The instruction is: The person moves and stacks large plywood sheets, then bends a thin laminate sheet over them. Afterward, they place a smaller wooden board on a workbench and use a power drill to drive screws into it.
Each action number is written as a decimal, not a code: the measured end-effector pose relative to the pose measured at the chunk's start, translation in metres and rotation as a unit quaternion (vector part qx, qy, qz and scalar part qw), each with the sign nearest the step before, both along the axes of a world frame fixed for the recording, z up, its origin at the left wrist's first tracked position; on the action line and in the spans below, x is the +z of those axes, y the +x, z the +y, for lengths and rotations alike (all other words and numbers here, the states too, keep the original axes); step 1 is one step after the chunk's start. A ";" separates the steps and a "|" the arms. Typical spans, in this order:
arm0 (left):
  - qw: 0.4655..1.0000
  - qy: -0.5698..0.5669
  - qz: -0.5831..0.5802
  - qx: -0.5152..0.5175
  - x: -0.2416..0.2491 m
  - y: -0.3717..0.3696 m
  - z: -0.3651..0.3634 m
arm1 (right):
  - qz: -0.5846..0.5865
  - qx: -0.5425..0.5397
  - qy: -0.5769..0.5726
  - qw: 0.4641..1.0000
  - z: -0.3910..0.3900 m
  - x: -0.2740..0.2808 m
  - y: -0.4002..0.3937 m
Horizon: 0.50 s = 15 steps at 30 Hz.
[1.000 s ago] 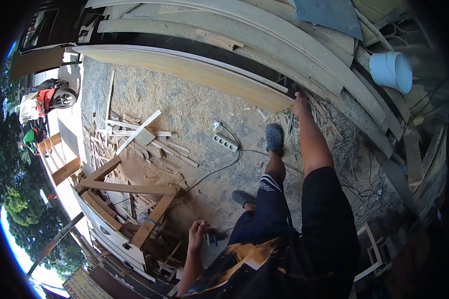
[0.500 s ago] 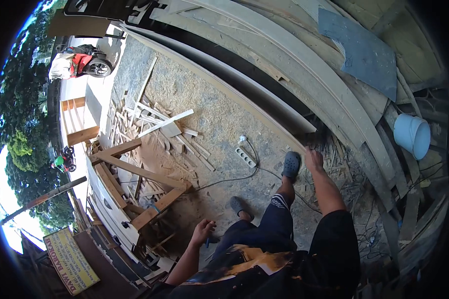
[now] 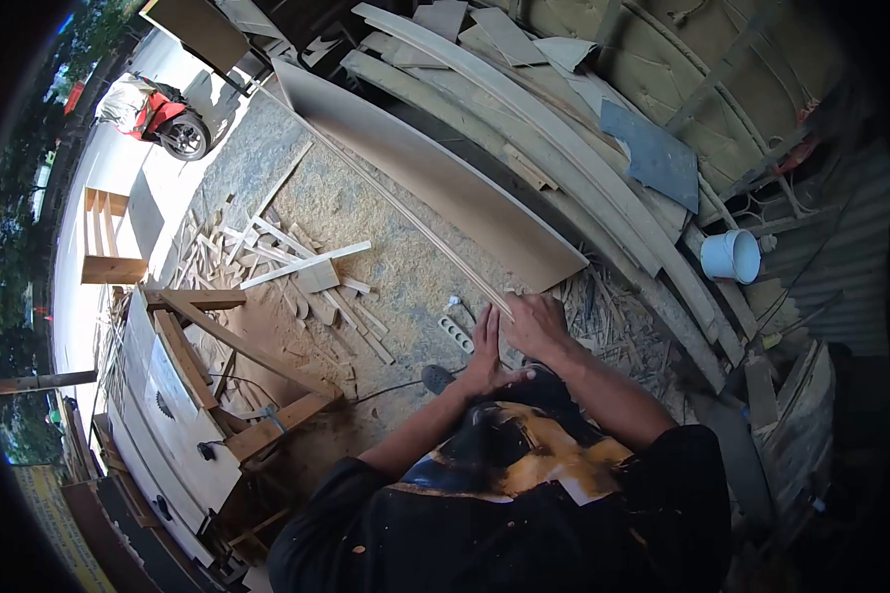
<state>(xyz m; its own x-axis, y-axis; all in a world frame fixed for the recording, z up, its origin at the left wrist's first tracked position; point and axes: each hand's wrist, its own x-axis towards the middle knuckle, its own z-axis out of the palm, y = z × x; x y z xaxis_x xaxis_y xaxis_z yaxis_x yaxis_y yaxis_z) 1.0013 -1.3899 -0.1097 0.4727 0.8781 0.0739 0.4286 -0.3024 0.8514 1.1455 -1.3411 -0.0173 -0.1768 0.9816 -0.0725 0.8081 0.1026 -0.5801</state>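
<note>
My right hand [image 3: 538,327] is closed around the near end of a long, narrow wooden board [image 3: 405,211], seen almost edge-on. The board stretches away from me toward the upper left. My left hand [image 3: 484,358] is against the left side of the same end, its fingers stretched out along the board and its thumb apart. Just right of the board, a wide brown panel [image 3: 435,178] stands tilted on its long edge.
Offcuts [image 3: 307,267] and sawdust cover the floor to the left. A power strip [image 3: 455,334] with a cable lies near my feet. A saw table [image 3: 168,395] with a wooden frame stands at left. Curved planks [image 3: 564,148] and a white bucket [image 3: 731,257] are at right.
My left hand has come up from my side to the board's end, beside my right hand. The board's near end has moved up and left in view, apart from the panel. My view has shifted.
</note>
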 end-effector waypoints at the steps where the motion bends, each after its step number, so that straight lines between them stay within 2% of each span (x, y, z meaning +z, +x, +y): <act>1: 1.000 0.000 -0.002 -0.005 0.008 -0.007 0.000 | -0.015 0.020 0.013 1.000 0.002 0.025 -0.019; 3: 0.990 0.104 0.089 0.028 0.019 -0.024 0.004 | -0.033 0.029 0.018 0.999 0.005 0.070 -0.056; 7: 0.995 0.064 0.032 0.063 0.050 -0.055 0.017 | -0.075 0.075 0.068 0.992 0.018 0.122 -0.129; 9: 0.943 0.166 0.021 0.287 0.077 -0.071 0.033 | -0.089 0.100 0.101 0.986 0.022 0.142 -0.164; 10: 0.938 0.174 0.018 0.299 0.091 -0.083 0.038 | -0.090 0.102 0.093 0.986 0.024 0.155 -0.180; 12: 0.923 0.197 -0.096 0.315 0.120 -0.113 0.047 | -0.095 0.116 0.094 0.984 0.027 0.186 -0.202; 13: 0.911 0.207 -0.152 0.322 0.136 -0.124 0.049 | -0.016 0.136 0.081 0.987 0.027 0.205 -0.209; 14: 0.887 0.219 -0.282 0.292 0.165 -0.130 0.051 | 0.062 0.156 0.067 0.984 0.028 0.222 -0.217; 15: 0.848 0.231 -0.405 0.252 0.188 -0.137 0.055 | 0.059 0.170 0.076 0.981 0.029 0.233 -0.220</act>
